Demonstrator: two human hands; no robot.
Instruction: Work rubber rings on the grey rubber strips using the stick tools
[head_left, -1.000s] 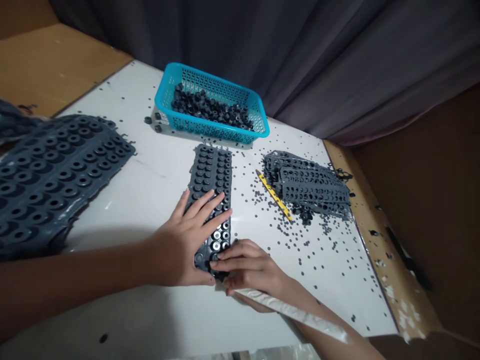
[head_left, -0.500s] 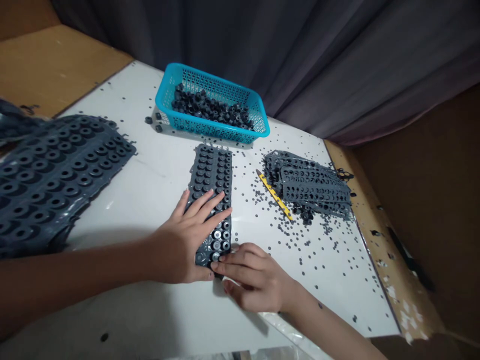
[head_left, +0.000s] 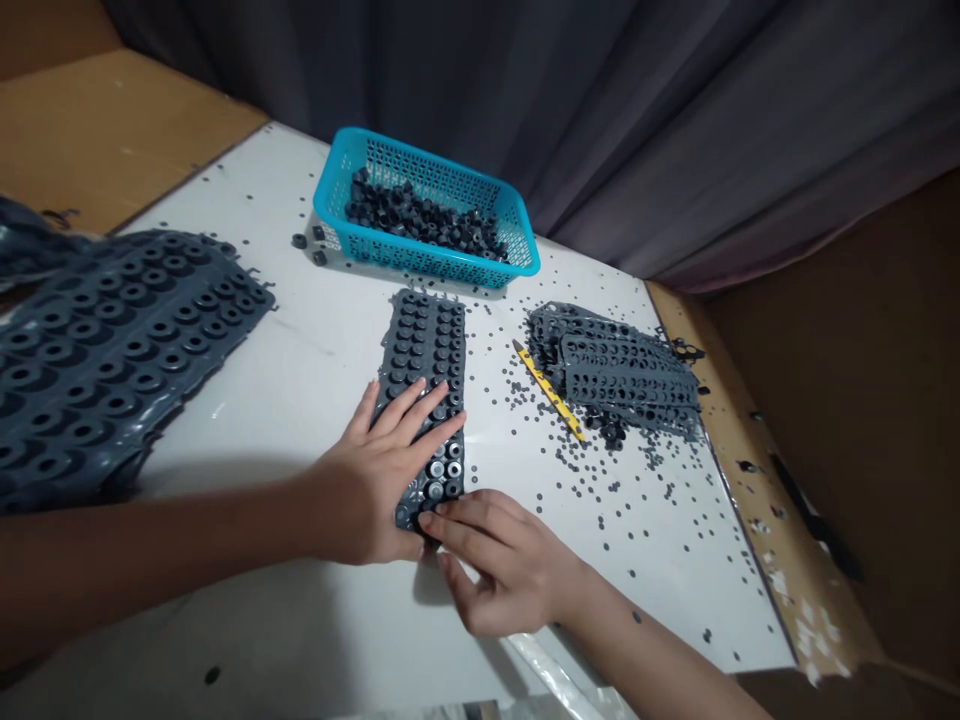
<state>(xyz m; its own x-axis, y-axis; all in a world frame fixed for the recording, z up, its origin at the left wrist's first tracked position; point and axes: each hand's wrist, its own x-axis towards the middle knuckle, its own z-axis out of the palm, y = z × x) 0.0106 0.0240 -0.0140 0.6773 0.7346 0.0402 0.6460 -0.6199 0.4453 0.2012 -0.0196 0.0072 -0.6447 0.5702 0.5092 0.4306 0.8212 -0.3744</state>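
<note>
A narrow dark grey sheet of moulded rubber bushings [head_left: 424, 340] lies lengthwise on the white table, its rows of round studs facing up. My left hand [head_left: 367, 480] is spread flat across the sheet's middle and near part, fingers apart, pressing on it. At the sheet's near right corner, my right hand [head_left: 510, 570] has its fingers curled over the edge studs, with the thumb bent below the edge. The fingertips hide exactly which bushing they touch.
Beyond the sheet stands a blue basket [head_left: 427, 250] of loose bushings. Larger rubber sheets [head_left: 135, 350] lie left. Right are punched-out sheets [head_left: 630, 375], a yellow-handled pointed tool [head_left: 551, 392] and many small black discs on the white table [head_left: 300, 640].
My right hand's fingers have shifted slightly at the sheet's near corner, and the thumb now sits further from the fingertips. My left hand stays flat on the sheet.
</note>
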